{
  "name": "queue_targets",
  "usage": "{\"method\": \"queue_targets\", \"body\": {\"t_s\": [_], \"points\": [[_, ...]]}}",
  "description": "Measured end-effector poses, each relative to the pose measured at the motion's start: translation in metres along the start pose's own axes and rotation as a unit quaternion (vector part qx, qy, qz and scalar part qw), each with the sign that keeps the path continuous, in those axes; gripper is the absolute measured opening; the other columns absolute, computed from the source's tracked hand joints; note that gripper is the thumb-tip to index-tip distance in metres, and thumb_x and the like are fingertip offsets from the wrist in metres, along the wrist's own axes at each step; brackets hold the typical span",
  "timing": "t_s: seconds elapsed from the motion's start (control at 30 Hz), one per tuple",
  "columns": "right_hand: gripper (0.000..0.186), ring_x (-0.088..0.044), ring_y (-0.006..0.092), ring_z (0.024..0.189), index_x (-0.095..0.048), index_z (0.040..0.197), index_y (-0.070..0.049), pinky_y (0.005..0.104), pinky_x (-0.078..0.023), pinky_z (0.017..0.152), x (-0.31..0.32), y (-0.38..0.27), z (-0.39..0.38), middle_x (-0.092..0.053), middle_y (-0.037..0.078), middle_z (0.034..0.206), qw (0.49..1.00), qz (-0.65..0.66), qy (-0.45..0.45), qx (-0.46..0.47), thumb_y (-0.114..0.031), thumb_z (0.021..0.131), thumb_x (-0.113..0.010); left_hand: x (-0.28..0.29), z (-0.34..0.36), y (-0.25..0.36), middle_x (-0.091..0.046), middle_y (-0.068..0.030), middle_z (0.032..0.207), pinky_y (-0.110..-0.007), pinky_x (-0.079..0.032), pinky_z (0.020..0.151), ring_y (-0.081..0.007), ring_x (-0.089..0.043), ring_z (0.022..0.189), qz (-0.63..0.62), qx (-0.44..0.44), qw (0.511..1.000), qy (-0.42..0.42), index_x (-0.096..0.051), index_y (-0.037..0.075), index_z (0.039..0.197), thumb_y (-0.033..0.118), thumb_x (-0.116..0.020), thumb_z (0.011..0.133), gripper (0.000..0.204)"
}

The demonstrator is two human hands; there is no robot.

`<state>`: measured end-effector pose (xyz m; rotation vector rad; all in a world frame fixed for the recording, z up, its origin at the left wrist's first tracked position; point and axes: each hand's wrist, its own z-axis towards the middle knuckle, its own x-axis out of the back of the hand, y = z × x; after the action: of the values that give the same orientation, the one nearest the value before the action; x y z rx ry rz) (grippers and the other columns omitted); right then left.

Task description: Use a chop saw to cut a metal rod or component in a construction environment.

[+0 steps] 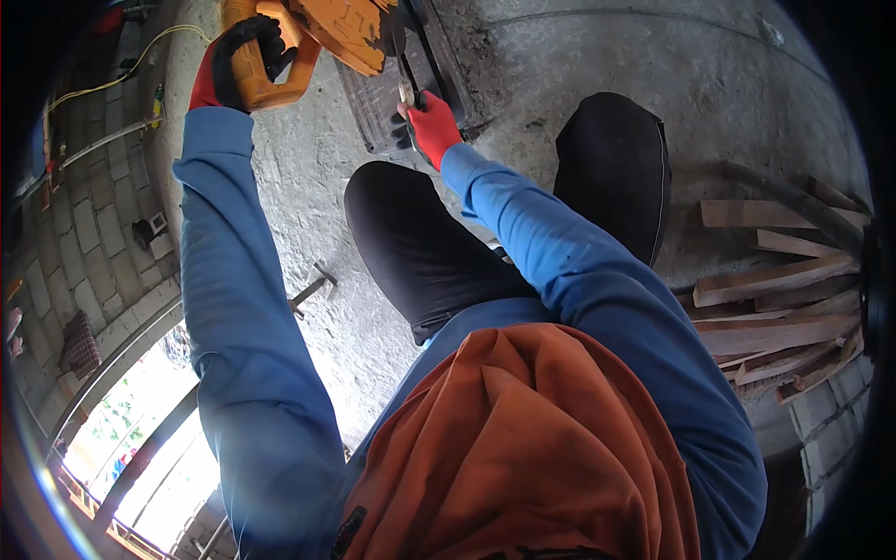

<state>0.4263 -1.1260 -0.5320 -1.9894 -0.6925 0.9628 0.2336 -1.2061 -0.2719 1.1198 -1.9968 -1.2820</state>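
At the top left my left hand (245,65), in a red and black glove, wraps round the D-shaped handle (297,82) of an orange cut-off saw. The saw's orange guard (347,35) is scuffed and runs out of the top edge. To the right, my right hand (429,129), gloved the same way, is closed round a thin, pale-ended piece (407,89). This piece points up toward the dark blade area beside the guard; its kind cannot be told. Below lies the saw's dark, worn metal base (373,129) on the floor.
A hammer-like tool (313,291) lies on the concrete floor (322,364) left of my knees. Several cut wood strips (779,280) are piled at the right. A brick wall (103,224) with a yellow cable (140,67) stands left, above a bright opening (140,429).
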Motion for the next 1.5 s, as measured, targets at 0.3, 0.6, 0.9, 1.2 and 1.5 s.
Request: {"method": "queue_targets", "body": {"t_s": [0.3,0.6,0.9,1.2,1.5], "points": [[0.023,-0.062,0.0259,0.078,-0.063,0.093,0.000,0.0389,-0.047,0.072,-0.002,-0.005,0.029,-0.067,0.015,0.085,0.999,-0.039,0.026,0.018,-0.021,0.085,-0.067,0.002,0.010,-0.004,-0.064,-0.0100,0.097,-0.041,-0.055,0.090,-0.0232,-0.065,0.090,0.039,-0.018,0.999,-0.015,-0.063,0.002,0.113,0.028,-0.063,0.088,0.036],[0.023,-0.058,0.0186,0.078,-0.062,0.101,0.000,0.0346,-0.046,0.071,0.006,0.004,-0.025,-0.064,0.010,0.084,0.996,0.073,-0.010,-0.057,-0.018,0.087,-0.066,0.003,0.009,-0.002,-0.062,-0.0093,0.080,-0.042,-0.055,0.088,-0.0217,-0.063,0.075,0.065,-0.022,0.997,-0.030,-0.066,0.001,0.100,0.022,-0.065,0.086,0.025],[0.016,-0.052,0.0094,0.075,-0.065,0.096,-0.002,0.0295,-0.043,0.068,0.001,-0.009,0.014,-0.061,0.000,0.079,1.000,-0.010,0.000,0.007,-0.015,0.088,-0.067,-0.002,0.004,-0.004,-0.065,-0.0084,0.084,-0.036,-0.055,0.081,-0.0207,-0.064,0.078,0.026,-0.022,0.999,-0.010,-0.065,-0.002,0.108,0.021,-0.065,0.087,0.031],[0.020,-0.061,0.0195,0.075,-0.064,0.094,0.000,0.0364,-0.046,0.070,-0.002,-0.010,0.014,-0.067,0.011,0.080,1.000,-0.002,0.011,0.025,-0.017,0.085,-0.068,-0.004,0.003,-0.001,-0.065,-0.0082,0.083,-0.035,-0.055,0.080,-0.0199,-0.063,0.072,0.030,-0.016,0.999,-0.022,-0.063,-0.005,0.110,0.022,-0.064,0.087,0.035],[0.012,-0.059,0.0145,0.057,-0.056,0.094,-0.004,0.0312,-0.052,0.049,0.013,-0.032,-0.057,-0.056,0.004,0.075,0.979,0.149,-0.049,-0.131,-0.014,0.092,-0.061,-0.014,-0.001,-0.002,-0.064,-0.0061,0.076,-0.032,-0.054,0.075,-0.0172,-0.059,0.061,0.029,-0.016,0.999,0.016,-0.059,-0.008,0.115,0.024,-0.064,0.089,0.042]]}}
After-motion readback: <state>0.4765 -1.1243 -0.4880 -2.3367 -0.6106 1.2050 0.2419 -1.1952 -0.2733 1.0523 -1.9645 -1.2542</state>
